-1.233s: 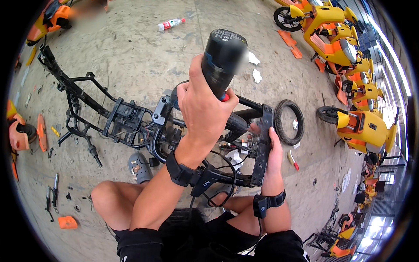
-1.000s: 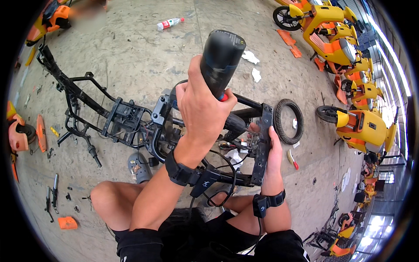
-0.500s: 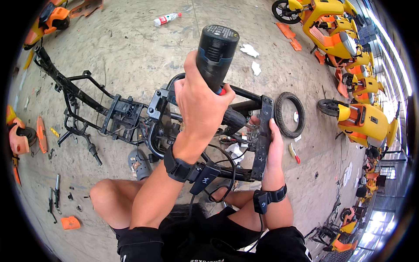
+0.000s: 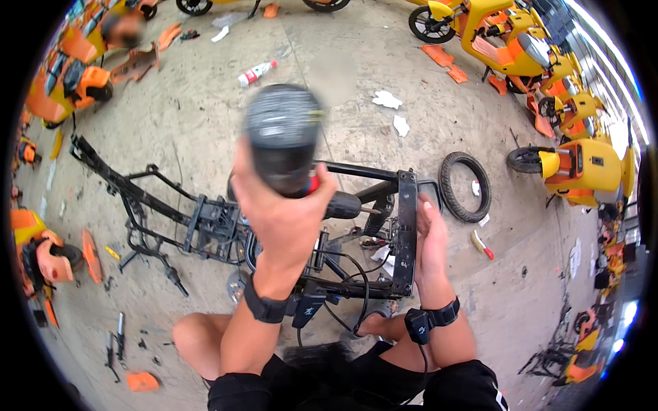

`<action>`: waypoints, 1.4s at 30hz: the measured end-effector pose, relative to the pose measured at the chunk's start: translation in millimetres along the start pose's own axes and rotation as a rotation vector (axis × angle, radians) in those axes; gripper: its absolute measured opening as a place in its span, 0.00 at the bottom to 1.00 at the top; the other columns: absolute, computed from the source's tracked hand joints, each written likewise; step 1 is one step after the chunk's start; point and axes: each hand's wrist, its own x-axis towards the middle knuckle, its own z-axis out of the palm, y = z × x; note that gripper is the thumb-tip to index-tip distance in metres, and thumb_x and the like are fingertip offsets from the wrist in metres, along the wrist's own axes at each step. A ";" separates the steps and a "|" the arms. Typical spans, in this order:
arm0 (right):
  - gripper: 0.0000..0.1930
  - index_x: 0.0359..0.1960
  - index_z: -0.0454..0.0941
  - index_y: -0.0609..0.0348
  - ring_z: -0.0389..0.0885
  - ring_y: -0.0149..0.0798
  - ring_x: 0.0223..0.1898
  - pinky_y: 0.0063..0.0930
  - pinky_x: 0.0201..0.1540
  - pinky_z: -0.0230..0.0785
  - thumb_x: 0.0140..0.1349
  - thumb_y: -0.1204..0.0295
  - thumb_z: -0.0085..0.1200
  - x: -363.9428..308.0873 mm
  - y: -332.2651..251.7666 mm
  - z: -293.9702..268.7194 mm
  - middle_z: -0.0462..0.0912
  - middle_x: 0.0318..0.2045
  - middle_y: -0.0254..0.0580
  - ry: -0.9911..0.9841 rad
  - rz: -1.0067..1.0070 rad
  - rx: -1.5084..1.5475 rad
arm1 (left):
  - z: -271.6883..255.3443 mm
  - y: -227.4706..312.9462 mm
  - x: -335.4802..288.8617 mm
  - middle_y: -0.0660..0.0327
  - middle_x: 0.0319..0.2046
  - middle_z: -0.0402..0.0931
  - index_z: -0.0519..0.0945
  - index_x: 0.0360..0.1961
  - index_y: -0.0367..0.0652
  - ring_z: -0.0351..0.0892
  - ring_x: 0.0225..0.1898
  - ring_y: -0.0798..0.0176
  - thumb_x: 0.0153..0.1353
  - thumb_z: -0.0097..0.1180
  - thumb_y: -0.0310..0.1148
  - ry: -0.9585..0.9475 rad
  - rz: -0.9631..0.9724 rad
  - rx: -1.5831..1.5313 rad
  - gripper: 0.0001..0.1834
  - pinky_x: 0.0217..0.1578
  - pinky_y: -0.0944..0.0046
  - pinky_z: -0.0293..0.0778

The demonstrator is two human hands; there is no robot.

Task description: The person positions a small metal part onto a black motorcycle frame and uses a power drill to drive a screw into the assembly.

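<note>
My left hand [image 4: 281, 212] is closed around the handle of a black cordless drill [image 4: 282, 130], whose battery end is smeared by motion. Its bit [image 4: 370, 211] points right, toward the drilled end plate of a black scooter frame [image 4: 407, 233]; the tip is apart from the plate. Alongside that plate's outer side is my right hand [image 4: 432, 243], fingers stretched out and nothing seen in it. Whether it touches the plate I cannot tell. The frame lies across the floor in front of my legs, with cables [image 4: 363, 288] looping from its near side.
A loose tyre [image 4: 465, 187] and a red-handled brush [image 4: 482, 244] lie to the right. Yellow scooters [image 4: 589, 164] line the right side, more stand far and left. A plastic bottle [image 4: 257, 73], paper scraps [image 4: 387, 100] and an orange panel [image 4: 142, 381] are on the concrete floor.
The drill has moved left and back from the end plate, bringing its bit into sight. My right hand's fingers, bent round the plate before, are now straighter on its outer side. The view has shifted.
</note>
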 end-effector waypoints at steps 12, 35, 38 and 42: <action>0.36 0.63 0.58 0.66 0.77 0.38 0.48 0.30 0.49 0.72 0.52 0.80 0.62 -81.3 -16.4 20.3 0.74 0.51 0.48 -0.667 -0.166 0.155 | -39.4 58.5 6.9 0.62 0.31 0.72 0.67 0.41 0.38 0.74 0.30 0.69 0.46 0.65 0.19 -0.028 -0.575 -0.557 0.23 0.34 0.69 0.73; 0.21 0.58 0.66 0.68 0.74 0.35 0.49 0.25 0.49 0.67 0.63 0.74 0.46 -18.7 -19.0 -28.6 0.73 0.54 0.47 -0.143 -0.306 -0.189 | -5.0 14.8 -3.6 0.55 0.37 0.69 0.60 0.53 0.35 0.72 0.35 0.59 0.37 0.72 0.31 0.021 -0.381 -0.382 0.42 0.38 0.58 0.70; 0.22 0.59 0.66 0.67 0.72 0.36 0.53 0.27 0.50 0.66 0.65 0.68 0.45 -18.1 -15.6 -21.6 0.72 0.54 0.48 -0.065 -0.028 -0.093 | 4.1 4.3 -9.9 0.52 0.40 0.72 0.61 0.56 0.36 0.71 0.40 0.50 0.34 0.72 0.34 -0.012 -0.267 -0.151 0.46 0.45 0.51 0.63; 0.20 0.52 0.70 0.66 0.79 0.38 0.43 0.30 0.45 0.73 0.67 0.62 0.45 -12.6 -9.4 -13.1 0.79 0.43 0.45 -0.168 0.148 -0.121 | 1.8 -0.2 -10.5 0.56 0.35 0.74 0.63 0.54 0.38 0.74 0.37 0.53 0.35 0.70 0.32 -0.014 -0.008 0.018 0.42 0.45 0.53 0.62</action>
